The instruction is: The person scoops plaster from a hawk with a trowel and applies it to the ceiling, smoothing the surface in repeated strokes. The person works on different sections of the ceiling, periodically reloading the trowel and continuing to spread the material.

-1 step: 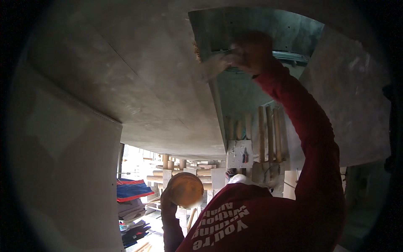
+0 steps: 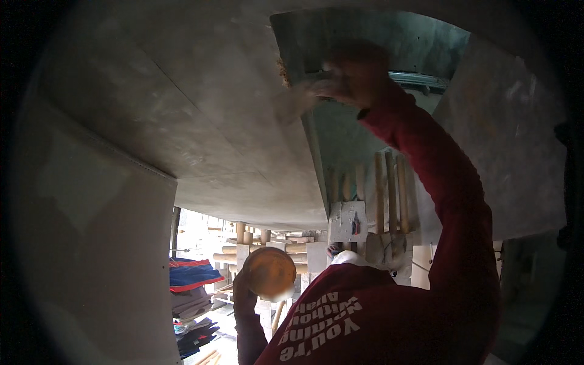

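Note:
My right hand (image 2: 356,73), in a red sleeve, is raised to the grey plastered ceiling (image 2: 201,121) and grips a flat trowel (image 2: 298,94). The blade lies against the ceiling edge beside a darker, greenish recess (image 2: 371,36). The hand and blade are blurred. Low down, my left hand (image 2: 243,287) holds up a round orange bowl (image 2: 269,272) near my chest. What is in the bowl cannot be seen.
A pale wall panel (image 2: 91,243) fills the left side and another grey panel (image 2: 511,146) the right. Wooden poles (image 2: 389,188) and stacked timber (image 2: 267,240) stand behind. Folded blue and red cloth (image 2: 191,274) lies at lower left.

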Action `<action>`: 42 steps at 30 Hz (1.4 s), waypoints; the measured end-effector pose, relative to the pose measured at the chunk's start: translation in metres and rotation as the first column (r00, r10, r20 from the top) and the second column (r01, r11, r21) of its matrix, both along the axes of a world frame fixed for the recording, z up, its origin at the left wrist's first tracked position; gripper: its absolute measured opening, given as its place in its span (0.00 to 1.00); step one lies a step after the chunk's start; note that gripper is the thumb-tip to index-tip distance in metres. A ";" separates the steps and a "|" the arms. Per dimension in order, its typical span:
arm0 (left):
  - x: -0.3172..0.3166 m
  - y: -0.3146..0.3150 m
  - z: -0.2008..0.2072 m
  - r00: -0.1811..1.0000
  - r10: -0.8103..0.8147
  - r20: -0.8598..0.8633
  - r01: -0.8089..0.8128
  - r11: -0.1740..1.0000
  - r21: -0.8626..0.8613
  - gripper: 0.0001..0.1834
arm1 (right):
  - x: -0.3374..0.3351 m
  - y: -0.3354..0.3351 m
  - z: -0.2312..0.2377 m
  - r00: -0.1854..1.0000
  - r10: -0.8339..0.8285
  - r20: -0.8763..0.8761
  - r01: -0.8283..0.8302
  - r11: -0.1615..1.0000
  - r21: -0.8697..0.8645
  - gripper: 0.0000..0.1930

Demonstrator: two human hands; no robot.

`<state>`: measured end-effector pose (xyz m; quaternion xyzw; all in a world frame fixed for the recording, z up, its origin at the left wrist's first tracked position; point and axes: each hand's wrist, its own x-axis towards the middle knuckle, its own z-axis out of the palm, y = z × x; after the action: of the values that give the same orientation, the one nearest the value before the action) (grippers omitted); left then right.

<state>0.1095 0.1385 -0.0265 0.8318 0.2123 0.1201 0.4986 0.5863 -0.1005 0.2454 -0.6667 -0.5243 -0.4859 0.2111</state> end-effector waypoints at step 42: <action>0.001 -0.004 0.008 0.997 -0.013 -0.079 0.019 0.998 0.068 0.22 | -0.032 0.037 0.039 0.997 -0.077 0.012 0.077 0.996 -0.047 0.23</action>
<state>0.1106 0.1344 -0.0190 0.8541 0.2208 0.0907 0.4621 0.5546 -0.0635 0.2847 -0.6887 -0.5106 -0.4846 0.1738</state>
